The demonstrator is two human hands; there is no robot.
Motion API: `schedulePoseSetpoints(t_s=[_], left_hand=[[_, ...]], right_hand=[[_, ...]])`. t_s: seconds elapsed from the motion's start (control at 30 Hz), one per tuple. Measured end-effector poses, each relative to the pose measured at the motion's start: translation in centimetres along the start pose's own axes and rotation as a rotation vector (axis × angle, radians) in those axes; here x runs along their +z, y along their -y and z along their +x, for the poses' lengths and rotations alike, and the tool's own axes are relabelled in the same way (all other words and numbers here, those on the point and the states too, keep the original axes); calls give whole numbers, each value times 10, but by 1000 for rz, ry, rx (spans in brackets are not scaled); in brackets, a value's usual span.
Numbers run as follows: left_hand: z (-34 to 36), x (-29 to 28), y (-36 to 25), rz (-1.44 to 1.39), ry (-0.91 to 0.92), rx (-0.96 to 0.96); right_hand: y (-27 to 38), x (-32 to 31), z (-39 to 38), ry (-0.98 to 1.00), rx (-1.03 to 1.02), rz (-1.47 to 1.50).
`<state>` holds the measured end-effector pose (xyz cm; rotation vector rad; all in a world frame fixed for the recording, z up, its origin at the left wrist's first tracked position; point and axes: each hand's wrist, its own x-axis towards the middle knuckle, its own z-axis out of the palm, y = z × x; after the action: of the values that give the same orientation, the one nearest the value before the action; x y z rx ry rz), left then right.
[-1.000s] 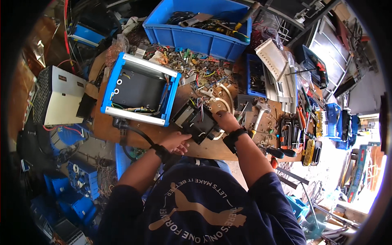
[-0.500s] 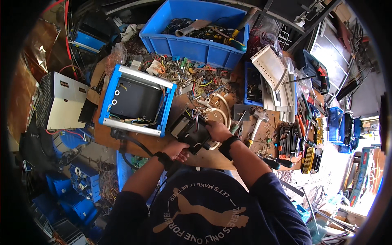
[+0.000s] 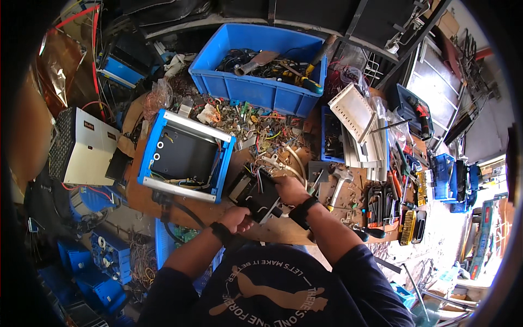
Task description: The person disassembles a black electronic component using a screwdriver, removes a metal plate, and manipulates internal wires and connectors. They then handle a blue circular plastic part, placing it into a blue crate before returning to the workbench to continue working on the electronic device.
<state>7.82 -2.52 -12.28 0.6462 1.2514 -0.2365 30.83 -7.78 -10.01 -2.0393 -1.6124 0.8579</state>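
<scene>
A black box-shaped electrical unit [image 3: 255, 197] with open metal sides and loose wires at its far end sits tilted at the front of the wooden bench, close to my body. My right hand [image 3: 291, 191] is closed around its right far corner. At the near left corner, my left hand [image 3: 237, 219] has its fingers curled against the unit's edge; its fingertips are partly hidden. Left of the unit stands a blue-framed case [image 3: 186, 155] with silver rails, a dark inside and some wires.
A big blue bin [image 3: 256, 97] of cables and tools stands at the back, behind scattered small scrap [image 3: 256, 122]. To the right lie a hammer [image 3: 339, 182], hex keys [image 3: 376, 204] and a brush [image 3: 408, 223]. A black cable [image 3: 188, 210] hangs off the front edge.
The view has tilted, so the bench and its things sit slightly lower in the picture. Both hands stay at the black unit, with little change in grip.
</scene>
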Motion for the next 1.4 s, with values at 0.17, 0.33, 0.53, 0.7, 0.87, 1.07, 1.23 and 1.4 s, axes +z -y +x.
schedulePoseSetpoints(t_s=[0.17, 0.33, 0.53, 0.7, 0.87, 1.07, 1.23, 1.4], left_hand=[[-22, 14, -31, -11, 53, 128], [-16, 21, -93, 58, 74, 270], [6, 31, -160, 73, 48, 231], [61, 35, -177, 20, 70, 196], [81, 44, -176, -62, 224, 231], [34, 65, -187, 32, 56, 364], [4, 65, -167, -153, 92, 333], [-105, 7, -110, -3, 240, 606]], right_hand=[[10, -43, 11, 49, 52, 38], [7, -85, 43, -120, -63, 51], [-3, -122, 97, -131, 76, 6], [-17, -126, 124, -158, 103, -101], [-43, -124, 134, -156, 94, -290], [-33, -110, 123, -384, 290, -168], [-26, -110, 122, -421, 213, -177], [-1, -115, 95, -474, 240, -212]])
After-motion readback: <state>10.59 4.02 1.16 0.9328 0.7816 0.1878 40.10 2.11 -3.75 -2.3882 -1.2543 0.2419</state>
